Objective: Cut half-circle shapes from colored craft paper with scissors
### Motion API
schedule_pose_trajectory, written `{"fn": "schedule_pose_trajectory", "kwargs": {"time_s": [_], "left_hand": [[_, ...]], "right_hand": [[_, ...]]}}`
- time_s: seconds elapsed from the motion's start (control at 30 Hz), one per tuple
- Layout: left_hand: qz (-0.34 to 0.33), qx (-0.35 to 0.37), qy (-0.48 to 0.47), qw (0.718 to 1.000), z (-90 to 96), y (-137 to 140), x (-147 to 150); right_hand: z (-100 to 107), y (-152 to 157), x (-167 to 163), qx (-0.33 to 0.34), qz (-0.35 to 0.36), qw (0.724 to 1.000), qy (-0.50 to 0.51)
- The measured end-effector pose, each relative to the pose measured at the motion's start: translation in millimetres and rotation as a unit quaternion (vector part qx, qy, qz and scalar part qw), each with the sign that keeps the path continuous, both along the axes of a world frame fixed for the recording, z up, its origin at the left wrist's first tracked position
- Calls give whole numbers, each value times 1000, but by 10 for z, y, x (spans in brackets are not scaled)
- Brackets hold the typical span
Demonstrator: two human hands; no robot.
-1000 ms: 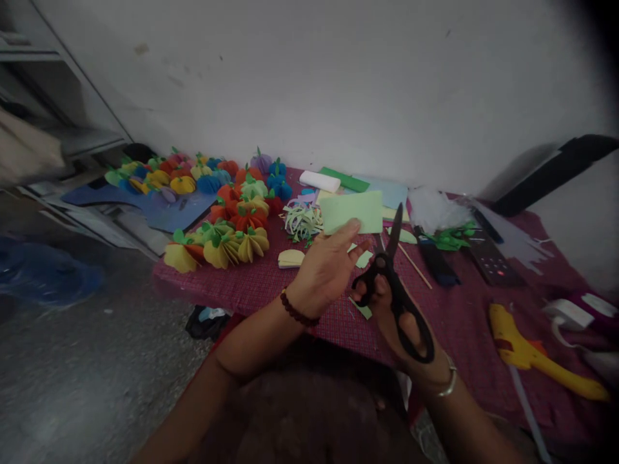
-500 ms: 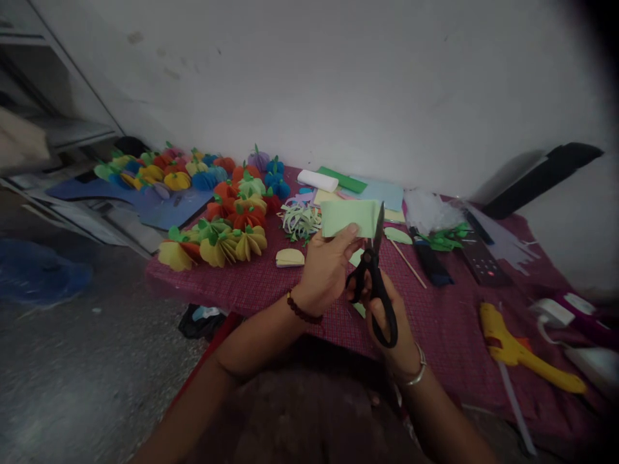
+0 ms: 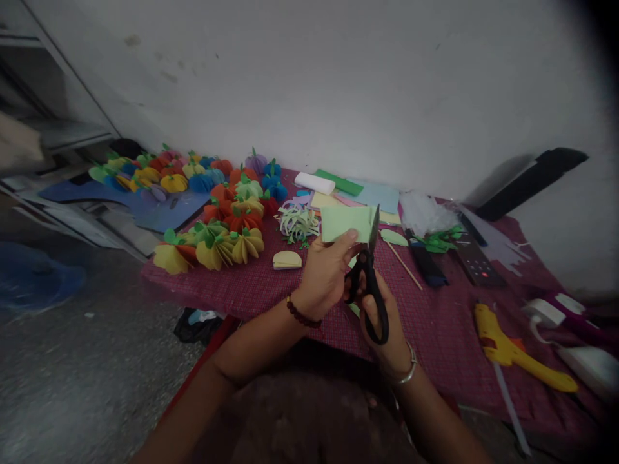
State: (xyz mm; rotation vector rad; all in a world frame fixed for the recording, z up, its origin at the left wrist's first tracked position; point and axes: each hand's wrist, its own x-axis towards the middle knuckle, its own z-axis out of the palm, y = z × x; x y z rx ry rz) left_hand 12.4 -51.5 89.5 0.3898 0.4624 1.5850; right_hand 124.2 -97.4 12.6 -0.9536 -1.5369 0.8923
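My left hand [image 3: 327, 270] pinches a pale green paper piece [image 3: 344, 222] by its lower edge, thumb in front. In my right hand [image 3: 382, 322] is a pair of black-handled scissors [image 3: 371, 267], fingers through the loops. The blades point up and lie against the paper's right edge. Below my hands, bits of green paper show on the table, partly hidden. Left of my left hand lie folded cream paper pieces [image 3: 287, 260] with a curved edge. Behind them is a heap of pale paper strips [image 3: 298, 222].
Several paper pumpkins [image 3: 215, 248] in many colours cover the table's left side. A yellow glue gun [image 3: 512, 351] lies at the right, a wooden stick [image 3: 405, 265] nearer the middle. Paper sheets [image 3: 374, 193] and a clear plastic bag [image 3: 425, 212] are along the wall.
The scissor blades have come closer together at the paper's right edge, and the paper looks slightly narrower there. My left hand keeps its hold. The whole view has shifted slightly.
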Motion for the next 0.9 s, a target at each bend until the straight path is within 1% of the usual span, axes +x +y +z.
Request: {"fn": "schedule_pose_trajectory", "kwargs": {"time_s": [0.1,0.2,0.4,0.57,0.7,0.9], "left_hand": [[2,-10,15,1000,8,-4,-2],[2,-16,9,1000,21,-7,-9],[0,-25,-11,1000,36,-3,-20],[-7,-19,-25,999,-5,21,-31],[-8,-15,-13,1000,-42,29,-37],[-14,-17,-15,1000,-46,23,-32]], "right_hand": [[20,4,-21,-6,0,1000,1],[15,4,-46,1,-14,1000,-8],[-69,-2,-57,30,-39,999,-23],[-84,2,-41,20,-28,999,-22],[-95,0,-51,31,-36,999,-24],[-122,1,-58,26,-26,999,-8]]}}
